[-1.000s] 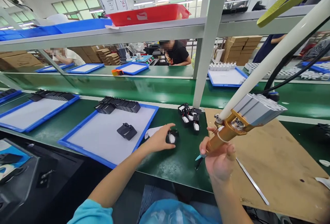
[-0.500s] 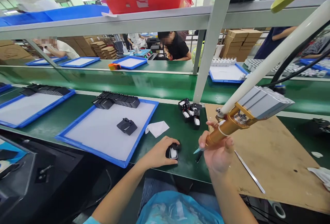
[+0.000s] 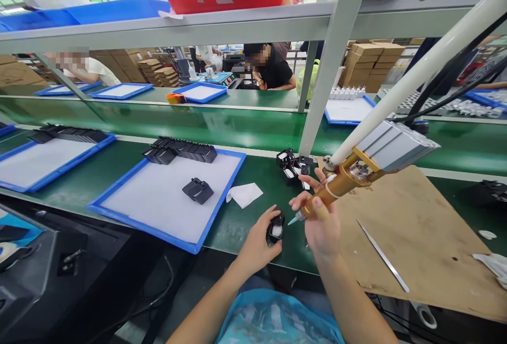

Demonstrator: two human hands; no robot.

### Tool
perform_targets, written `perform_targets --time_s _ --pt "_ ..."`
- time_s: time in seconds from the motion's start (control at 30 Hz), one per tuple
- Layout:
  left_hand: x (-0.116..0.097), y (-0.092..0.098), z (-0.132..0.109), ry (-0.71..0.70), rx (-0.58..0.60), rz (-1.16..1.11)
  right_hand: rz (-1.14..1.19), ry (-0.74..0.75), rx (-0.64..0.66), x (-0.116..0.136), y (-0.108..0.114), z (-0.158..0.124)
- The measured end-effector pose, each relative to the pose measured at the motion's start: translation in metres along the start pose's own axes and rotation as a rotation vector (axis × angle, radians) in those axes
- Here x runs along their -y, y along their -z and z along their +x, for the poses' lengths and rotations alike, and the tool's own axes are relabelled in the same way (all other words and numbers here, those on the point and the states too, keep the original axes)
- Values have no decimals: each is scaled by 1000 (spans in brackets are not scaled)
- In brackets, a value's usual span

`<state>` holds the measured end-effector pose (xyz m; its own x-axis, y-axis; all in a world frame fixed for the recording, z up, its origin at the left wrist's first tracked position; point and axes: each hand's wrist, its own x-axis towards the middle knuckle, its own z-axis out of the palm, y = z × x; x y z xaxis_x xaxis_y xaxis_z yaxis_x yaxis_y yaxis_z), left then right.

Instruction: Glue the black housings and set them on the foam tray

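My left hand [image 3: 259,241] grips a small black plastic housing [image 3: 276,229] with a white inside, near the front edge of the green bench. My right hand [image 3: 322,222] is wrapped round a gold-coloured glue dispenser [image 3: 328,196] hung from a white arm. The dispenser's pale blue nozzle tip [image 3: 293,220] points left and down, a short way from the housing and apart from it. Behind my hands lies a heap of black housings [image 3: 293,167] with white insides. A white cloth [image 3: 244,195] is on the bench left of them.
To the left, a blue-rimmed tray [image 3: 142,222] bears a row of black housings and one lone housing [image 3: 198,191]. A brown board [image 3: 396,238] with a metal strip [image 3: 383,256] lies at right. A shelf post [image 3: 332,58] rises behind. People sit across the bench.
My right hand has brought the dispenser left, its nozzle nearer the housing. My left hand and the housing have shifted slightly right, and the housing is now tilted.
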<state>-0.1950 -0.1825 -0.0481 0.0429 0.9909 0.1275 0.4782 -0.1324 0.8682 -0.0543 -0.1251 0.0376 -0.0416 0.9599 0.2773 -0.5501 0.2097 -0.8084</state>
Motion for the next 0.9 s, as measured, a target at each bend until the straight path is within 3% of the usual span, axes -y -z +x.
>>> perform_targets --time_s 0.17,0.4,0.53,0.9 --pt "3 3 -1 15 -3 24 29 -21 -56 5 -1 2" --pt "12 -4 -11 123 -137 199 124 25 36 -7 -7 0" --pt "5 2 -14 101 -164 295 168 46 81 -10 -10 -2" --pt "-14 11 -17 93 -163 208 164 50 42 -11 -11 -1"
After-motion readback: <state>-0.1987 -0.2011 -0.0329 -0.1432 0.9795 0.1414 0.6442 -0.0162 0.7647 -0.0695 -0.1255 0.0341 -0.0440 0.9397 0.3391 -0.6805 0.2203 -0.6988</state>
